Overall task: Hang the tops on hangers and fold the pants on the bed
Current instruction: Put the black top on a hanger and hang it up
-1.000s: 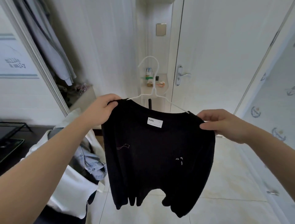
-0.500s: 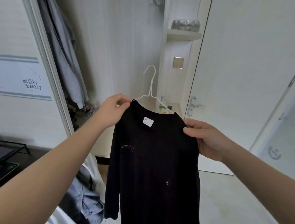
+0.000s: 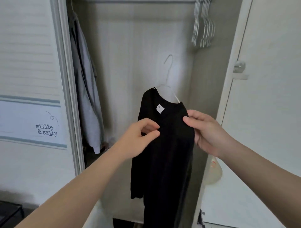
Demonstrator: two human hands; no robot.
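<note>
**Head view.** I am looking into an open wardrobe (image 3: 146, 57). The black top (image 3: 164, 154) is in the middle of the picture, held up in front of the opening, well below the rail (image 3: 130, 1). It already sits on a white wire hanger (image 3: 166, 83): both arms of the hanger run into the neck and the hook stands free above the collar, caught on nothing.

The right hand (image 3: 206, 130) grips the top at its right shoulder, with the thumb across the front of the cloth and the fingers (image 3: 197, 138) wrapped behind it. The left hand (image 3: 143, 131) is at the chest of the top with its fingers curled. Thumb and forefinger meet on the cloth, and I read this as a pinch.

A grey garment (image 3: 86, 91) hangs at the left of the wardrobe. A bunch of spare hangers (image 3: 203, 29) hangs at the upper right. A pale bag (image 3: 213, 172) hangs by the door (image 3: 268, 114) on the right.

**Progress, as I judge it.**
- This top is mounted on its hanger but not yet hung.
- The hook has yet to be raised to the rail and set over it.
- The cloth looks bunched toward the right shoulder and may want squaring first.
- Neither the bed nor any pants are in view, so I cannot say how the folding stands.
</note>
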